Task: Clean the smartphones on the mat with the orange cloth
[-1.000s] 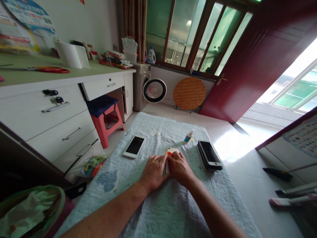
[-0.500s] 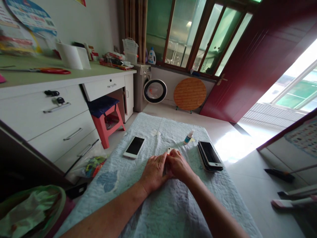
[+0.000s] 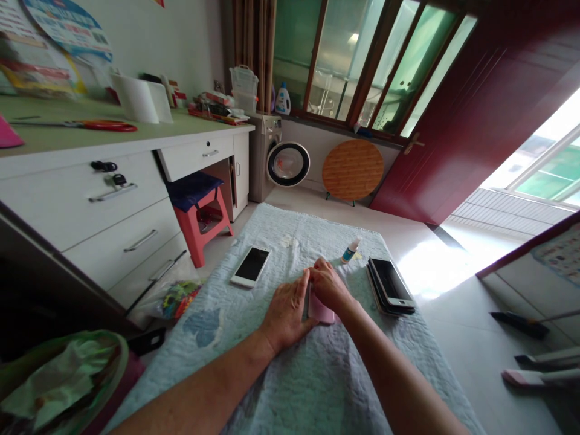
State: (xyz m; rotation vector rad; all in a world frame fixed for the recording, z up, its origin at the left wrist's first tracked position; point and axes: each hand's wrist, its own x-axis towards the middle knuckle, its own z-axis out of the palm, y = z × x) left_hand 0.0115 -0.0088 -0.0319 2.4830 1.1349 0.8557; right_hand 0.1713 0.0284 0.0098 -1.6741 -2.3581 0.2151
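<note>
A pink phone-shaped object [image 3: 321, 311] lies on the cloth-covered table [image 3: 290, 226], partly hidden under my hands. My left hand [image 3: 287, 311] rests along its left side, thumb at the near edge and fingers pointing to its far end. Over its upper part, my right hand [image 3: 330, 285] is curled with bent fingers; what the fingertips hold, if anything, is hidden. Left of my hands lies a white phone [image 3: 251, 266] with a dark screen. A small bottle [image 3: 350, 250] stands beyond my right hand. Stacked phones [image 3: 390, 285] lie at the right.
A white desk [image 3: 113, 199] with drawers stands at the left, a red stool [image 3: 202, 223] beside it. At lower left is a bin [image 3: 111, 386]. Behind the table are a washing machine [image 3: 263, 160] with its door open and a round wooden board [image 3: 352, 170].
My right hand has moved slightly up over the object, and more of its pink near end now shows between my hands. The view has shifted a little.
</note>
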